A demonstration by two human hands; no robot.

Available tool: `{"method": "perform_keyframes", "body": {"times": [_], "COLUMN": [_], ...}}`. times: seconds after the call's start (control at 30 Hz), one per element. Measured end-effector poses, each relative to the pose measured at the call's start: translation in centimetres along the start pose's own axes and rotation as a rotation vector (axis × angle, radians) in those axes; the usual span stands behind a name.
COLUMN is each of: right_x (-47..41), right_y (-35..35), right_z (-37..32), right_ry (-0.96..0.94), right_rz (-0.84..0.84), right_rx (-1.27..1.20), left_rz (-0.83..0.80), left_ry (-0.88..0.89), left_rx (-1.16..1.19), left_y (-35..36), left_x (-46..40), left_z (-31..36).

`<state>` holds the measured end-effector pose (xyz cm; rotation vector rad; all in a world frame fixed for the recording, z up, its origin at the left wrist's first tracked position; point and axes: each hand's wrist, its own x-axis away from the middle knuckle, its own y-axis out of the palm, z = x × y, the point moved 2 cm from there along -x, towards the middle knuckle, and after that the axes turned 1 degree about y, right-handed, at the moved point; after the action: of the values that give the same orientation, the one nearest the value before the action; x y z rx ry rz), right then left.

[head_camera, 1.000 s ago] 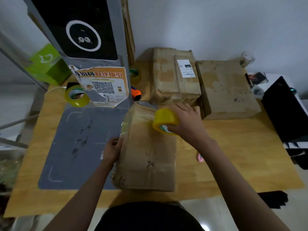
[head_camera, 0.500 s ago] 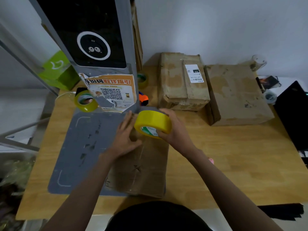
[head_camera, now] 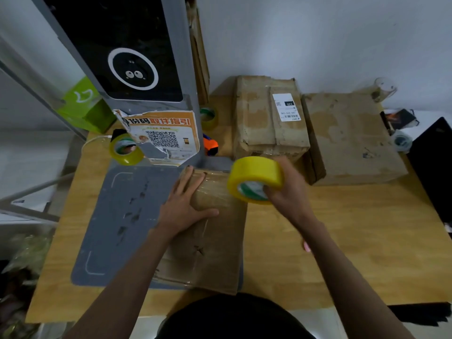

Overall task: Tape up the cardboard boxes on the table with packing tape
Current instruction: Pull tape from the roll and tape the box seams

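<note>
Right hand (head_camera: 286, 192) grips tape roll (head_camera: 255, 178) above box (head_camera: 215, 241) far end; flat left hand (head_camera: 182, 206) presses beside it; box's long axis runs toward the person.

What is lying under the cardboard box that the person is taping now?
Under the box lies the grey mat, itself on the wooden table. The mat shows at the box's left and far edges. Anything directly beneath the box is covered, so I cannot tell.

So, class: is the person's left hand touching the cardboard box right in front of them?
Touching. The head view shows the left hand lying flat, fingers spread, on the top of the cardboard box, pressing the taped far end, no gap visible.
</note>
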<state>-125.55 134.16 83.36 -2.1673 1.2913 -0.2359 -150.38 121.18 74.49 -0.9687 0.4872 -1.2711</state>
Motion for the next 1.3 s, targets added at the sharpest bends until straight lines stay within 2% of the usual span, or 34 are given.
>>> {"method": "perform_keyframes", "body": {"times": [0.07,0.17,0.43,0.6,0.73,0.83,0.9,1.0,1.1,1.2,1.3], "right_x": [0.0,1.0,4.5,5.2,5.6,6.0,6.5,8.1,9.0,8.4,7.1], "right_y": [-2.8,-4.4,-2.9,-1.7,-0.2,1.6,2.9,4.6,5.9,5.6,4.3], "right_z": [0.9,2.3,5.7,7.8,9.7,10.7,11.5,13.0,13.8,13.2,11.8], "right_ry": [-0.011,-0.024,-0.02,-0.021,0.062,0.13,0.203,0.364,0.571,0.608,0.55], "right_rz": [0.057,-0.008,-0.072,-0.046,-0.009,0.055,0.101,0.17,0.208,0.237,0.298], "right_rx": [0.123,0.242,0.214,0.24,0.185,0.11,0.009,-0.168,-0.416,-0.402,-0.343], "left_rz": [-0.02,-0.032,-0.052,-0.049,-0.04,0.064,0.111,-0.029,-0.167,-0.199,-0.208], "left_ry": [-0.021,-0.027,-0.046,-0.037,-0.008,-0.079,-0.234,-0.497,-0.572,-0.604,-0.641], "left_rx": [0.005,-0.002,-0.023,-0.034,-0.019,0.215,0.355,0.634,0.848,0.889,0.922], "left_y": [-0.3,-0.4,-0.6,-0.4,-0.2,-0.3,-0.1,0.4,0.3,0.2,0.1], "left_x": [0.1,0.2,0.5,0.4,0.4,0.4,0.1,0.1,0.5,0.7,0.8], "left_z": [0.5,0.6,0.9,0.6,0.6,-0.1,-1.6,-3.0,-2.1,-1.9,-2.1]}}
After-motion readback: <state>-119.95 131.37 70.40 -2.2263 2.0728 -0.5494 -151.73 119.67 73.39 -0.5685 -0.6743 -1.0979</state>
